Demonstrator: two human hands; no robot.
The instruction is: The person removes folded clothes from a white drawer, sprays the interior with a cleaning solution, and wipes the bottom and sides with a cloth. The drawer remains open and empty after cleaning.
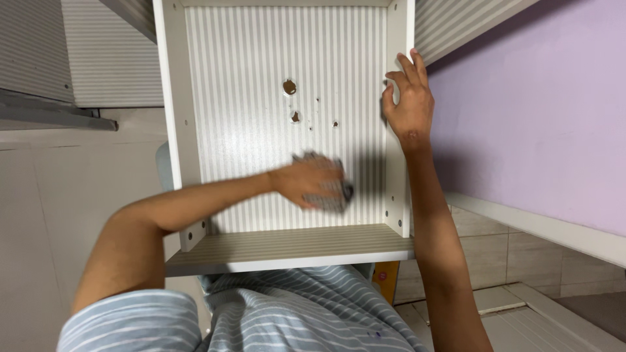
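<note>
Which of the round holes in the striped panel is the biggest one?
The topmost hole is the biggest. The second hole, just below it, is smaller, and the third hole, to the right, is tiny.

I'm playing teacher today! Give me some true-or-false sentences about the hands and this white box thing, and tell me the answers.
1. The left hand presses a grey cloth against the striped panel. True.
2. The right hand holds a hammer. False: it rests bare on the white side board.
3. The panel has small round holes. True.
4. The wall at the right is green. False: it is lilac.
</note>
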